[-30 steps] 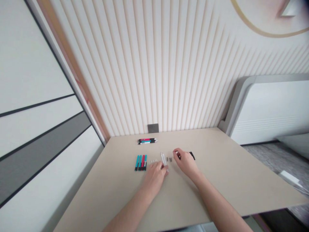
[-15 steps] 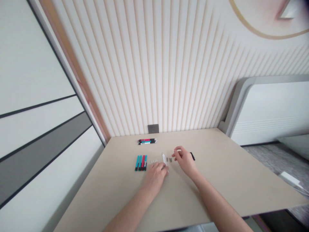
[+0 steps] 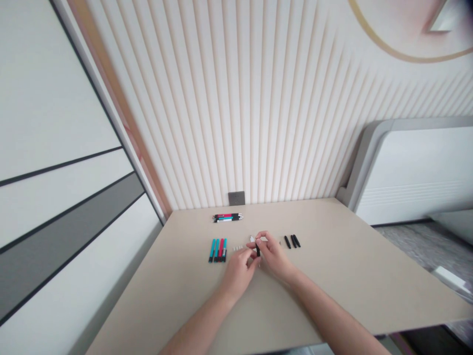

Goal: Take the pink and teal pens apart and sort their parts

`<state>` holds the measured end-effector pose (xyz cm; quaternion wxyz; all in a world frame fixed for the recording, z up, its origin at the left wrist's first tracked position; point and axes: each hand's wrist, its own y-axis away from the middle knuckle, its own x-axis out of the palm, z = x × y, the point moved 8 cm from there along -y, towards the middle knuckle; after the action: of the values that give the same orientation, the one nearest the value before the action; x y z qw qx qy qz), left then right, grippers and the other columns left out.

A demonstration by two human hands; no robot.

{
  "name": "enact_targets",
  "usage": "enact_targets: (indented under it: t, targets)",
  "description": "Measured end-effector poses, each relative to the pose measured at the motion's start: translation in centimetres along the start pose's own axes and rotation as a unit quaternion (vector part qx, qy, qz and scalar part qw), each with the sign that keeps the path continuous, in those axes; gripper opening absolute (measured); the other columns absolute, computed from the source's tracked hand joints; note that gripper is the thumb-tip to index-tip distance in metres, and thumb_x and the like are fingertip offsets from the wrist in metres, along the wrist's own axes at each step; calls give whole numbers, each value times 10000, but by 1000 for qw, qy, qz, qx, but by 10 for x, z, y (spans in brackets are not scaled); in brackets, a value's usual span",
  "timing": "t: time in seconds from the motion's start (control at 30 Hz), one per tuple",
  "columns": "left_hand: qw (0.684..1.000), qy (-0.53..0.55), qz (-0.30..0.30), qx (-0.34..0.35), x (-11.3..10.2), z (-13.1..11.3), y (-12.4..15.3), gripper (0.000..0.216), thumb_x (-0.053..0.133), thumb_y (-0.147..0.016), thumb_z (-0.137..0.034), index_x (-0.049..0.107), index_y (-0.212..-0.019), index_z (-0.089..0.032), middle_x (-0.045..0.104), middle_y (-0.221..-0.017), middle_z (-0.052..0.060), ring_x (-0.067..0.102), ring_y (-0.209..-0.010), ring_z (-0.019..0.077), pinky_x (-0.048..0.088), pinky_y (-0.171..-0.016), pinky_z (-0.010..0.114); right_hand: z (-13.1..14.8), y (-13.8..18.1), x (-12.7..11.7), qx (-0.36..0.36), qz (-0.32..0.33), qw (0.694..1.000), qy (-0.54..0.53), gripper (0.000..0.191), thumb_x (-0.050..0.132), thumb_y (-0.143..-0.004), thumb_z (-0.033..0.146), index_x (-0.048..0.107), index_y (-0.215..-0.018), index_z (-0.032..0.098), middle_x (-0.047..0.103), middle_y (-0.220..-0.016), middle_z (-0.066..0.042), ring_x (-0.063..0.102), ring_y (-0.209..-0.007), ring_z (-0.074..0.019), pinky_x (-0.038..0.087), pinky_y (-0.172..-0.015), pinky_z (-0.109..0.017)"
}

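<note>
My left hand (image 3: 239, 270) is closed, pinching the lower part of a short black pen grip section (image 3: 257, 250) held upright over the table. My right hand (image 3: 274, 255) meets it from the right, thumb and finger pressed together at its upper end. Anything small between those right fingertips is too small to make out. Slim white pen refills (image 3: 252, 238) lie just beyond the fingers, partly covered. Several small whitish pieces (image 3: 237, 248) sit left of them. Three more black grip sections (image 3: 293, 241) lie to the right of my right hand.
Several teal and red pen barrels (image 3: 218, 250) with black ends stand in a row at the left of the beige table (image 3: 177, 291). Whole pens (image 3: 227, 217) lie farther back, near the wall socket (image 3: 236, 198). A bed headboard (image 3: 414, 167) rises on the right.
My right hand has moved left and in from beside the small grey pieces to meet my left hand. The black grip section now shows upright between both hands.
</note>
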<state>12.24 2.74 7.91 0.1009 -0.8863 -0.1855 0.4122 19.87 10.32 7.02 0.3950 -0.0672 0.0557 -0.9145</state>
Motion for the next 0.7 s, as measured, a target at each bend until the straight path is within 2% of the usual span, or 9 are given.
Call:
enact_targets:
  t: [0.1,0.23,0.4,0.53,0.7]
  targets:
    - [1000,3,-7,-13,-1,5,-1,92,567,-864,-209,616,-789,-186,680,-776,24,600,-662,167,433,-632,271,0,-1,2,-4,-3,1000,13,414,487,-864,642,444,-960,242,728,-912,-71,679,-798,-205,517,-708,-325]
    - [999,-24,-20,-8,-9,2,-2,124,551,-869,-214,619,-770,-182,669,-757,27,598,-675,170,424,-630,269,13,-6,-16,-51,-65,992,95,425,460,-870,644,502,-899,221,700,-997,-99,653,-934,-212,502,-812,-326]
    - [998,-56,-36,3,-19,-4,-1,156,527,-890,-229,601,-760,-188,654,-762,21,596,-701,167,421,-636,267,15,-9,-47,-52,-147,961,227,382,489,-882,543,614,-890,183,698,-881,-89,632,-805,-212,480,-717,-309]
    - [995,-75,-58,15,-28,-6,-1,169,505,-917,-261,594,-792,-188,645,-781,22,592,-721,168,420,-645,267,11,-9,-45,-62,-130,914,378,233,517,-869,353,684,-833,195,704,-857,-63,616,-811,-208,445,-759,-308]
    - [994,-83,-72,18,-34,-6,-1,200,485,-937,-294,598,-814,-184,640,-773,22,589,-697,163,425,-640,268,5,-9,-33,-31,-85,887,453,222,515,-871,280,725,-852,210,736,-852,-38,630,-818,-193,409,-789,-287]
